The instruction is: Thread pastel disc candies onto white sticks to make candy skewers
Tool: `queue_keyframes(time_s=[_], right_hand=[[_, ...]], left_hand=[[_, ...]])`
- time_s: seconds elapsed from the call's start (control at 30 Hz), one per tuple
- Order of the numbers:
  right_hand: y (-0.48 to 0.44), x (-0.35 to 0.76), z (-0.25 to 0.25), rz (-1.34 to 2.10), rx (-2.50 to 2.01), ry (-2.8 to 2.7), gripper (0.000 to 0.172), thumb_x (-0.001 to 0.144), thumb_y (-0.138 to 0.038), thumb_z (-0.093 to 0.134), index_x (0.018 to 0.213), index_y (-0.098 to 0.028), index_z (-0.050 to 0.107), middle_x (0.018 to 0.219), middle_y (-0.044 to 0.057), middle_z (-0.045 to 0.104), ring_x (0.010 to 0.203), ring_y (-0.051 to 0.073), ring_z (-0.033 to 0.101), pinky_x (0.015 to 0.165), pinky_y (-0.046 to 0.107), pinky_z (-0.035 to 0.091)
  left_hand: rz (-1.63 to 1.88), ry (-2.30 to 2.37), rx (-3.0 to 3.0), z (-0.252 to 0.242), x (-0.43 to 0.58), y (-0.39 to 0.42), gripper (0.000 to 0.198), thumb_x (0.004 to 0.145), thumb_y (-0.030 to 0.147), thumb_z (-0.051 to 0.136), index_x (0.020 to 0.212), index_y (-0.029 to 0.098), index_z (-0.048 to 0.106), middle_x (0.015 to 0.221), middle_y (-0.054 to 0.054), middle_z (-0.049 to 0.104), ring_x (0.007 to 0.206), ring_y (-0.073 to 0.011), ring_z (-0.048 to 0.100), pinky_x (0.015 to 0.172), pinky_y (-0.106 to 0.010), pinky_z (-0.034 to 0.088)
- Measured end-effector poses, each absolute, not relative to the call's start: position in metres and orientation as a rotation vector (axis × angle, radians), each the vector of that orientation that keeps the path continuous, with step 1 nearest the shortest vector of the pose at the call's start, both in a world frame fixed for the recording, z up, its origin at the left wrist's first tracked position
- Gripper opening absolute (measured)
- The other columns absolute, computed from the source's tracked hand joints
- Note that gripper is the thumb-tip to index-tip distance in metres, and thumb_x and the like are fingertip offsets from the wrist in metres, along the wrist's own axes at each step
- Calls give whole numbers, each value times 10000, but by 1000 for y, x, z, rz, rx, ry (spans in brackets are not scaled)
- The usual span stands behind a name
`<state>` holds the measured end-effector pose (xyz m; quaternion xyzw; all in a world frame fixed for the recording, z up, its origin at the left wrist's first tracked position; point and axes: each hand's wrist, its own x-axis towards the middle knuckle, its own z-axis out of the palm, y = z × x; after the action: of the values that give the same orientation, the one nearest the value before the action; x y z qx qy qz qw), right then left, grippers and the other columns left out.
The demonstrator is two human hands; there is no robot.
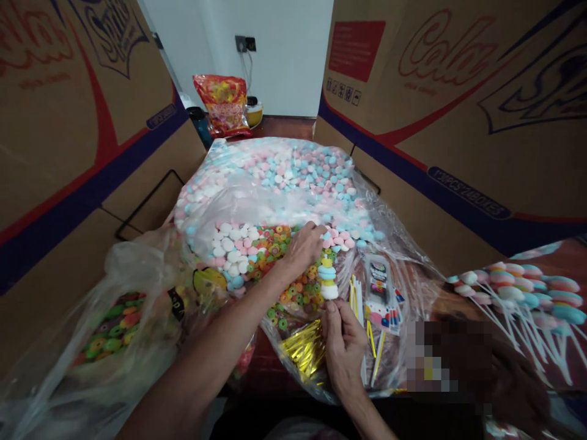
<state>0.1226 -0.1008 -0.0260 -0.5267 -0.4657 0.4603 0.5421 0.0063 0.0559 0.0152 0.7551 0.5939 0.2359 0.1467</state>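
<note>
My right hand pinches the lower end of a candy skewer, which stacks white, blue and yellow pieces and points away from me. Its stick is hidden by the candy and my fingers. Beyond it, my left hand reaches into the loose candy with fingers bent and close together; whatever is at their tips is hidden. Around that hand lie gummy rings, white marshmallows and pink marshmallows. Gold twist ties sit left of my right hand, and white sticks lie to its right.
A large clear bag of pastel marshmallows covers the back. Cardboard boxes rise on both sides. Finished candy skewers lie at right, near a pixelated person. A bag of gummy rings stands left; a red packet stands behind.
</note>
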Motion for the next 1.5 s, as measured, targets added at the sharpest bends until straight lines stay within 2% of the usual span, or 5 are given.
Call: queue_keyframes(time_s=[0.23, 0.5, 0.8, 1.33, 1.5], right_hand=[[-100, 124, -23, 1066, -1239, -1100, 372, 976, -459, 500, 712, -198, 479, 599, -69, 316, 516, 85, 276, 453, 217, 241], [-100, 125, -22, 1083, -1219, -1102, 345, 969, -460, 514, 754, -190, 523, 609, -68, 330, 526, 88, 282, 468, 224, 238], [-100, 125, -20, 1069, -1217, -1118, 346, 961, -467, 518, 755, -190, 528, 612, -61, 347, 528, 93, 300, 474, 234, 249], [-98, 126, -18, 1069, -1190, -1053, 347, 961, -445, 536, 725, -192, 506, 598, -69, 342, 524, 91, 286, 477, 239, 241], [-99, 126, -14, 1063, -1192, -1047, 355, 960, -444, 537, 711, -193, 500, 587, -69, 352, 521, 92, 291, 476, 239, 239]], left_hand=[[703, 1555, 1739, 43, -17, 2, 217, 759, 135, 522, 856, 172, 712, 584, 28, 598, 555, -136, 541, 565, -236, 416], [602, 1746, 2003, 33, -36, -35, 201, 812, 112, 541, 836, 172, 731, 802, -56, 704, 812, -193, 636, 764, -292, 492], [881, 1672, 2010, 45, -34, -51, 468, 885, 54, 374, 1288, 160, 587, 1169, -98, 677, 1050, -193, 636, 895, -302, 499], [367, 1628, 2430, 21, -2, -52, 279, 945, 142, 417, 1068, 173, 665, 991, -100, 631, 960, -234, 570, 814, -327, 485], [652, 1627, 2022, 19, -6, -45, 233, 931, 168, 445, 993, 163, 669, 814, -29, 637, 738, -160, 585, 688, -257, 467]])
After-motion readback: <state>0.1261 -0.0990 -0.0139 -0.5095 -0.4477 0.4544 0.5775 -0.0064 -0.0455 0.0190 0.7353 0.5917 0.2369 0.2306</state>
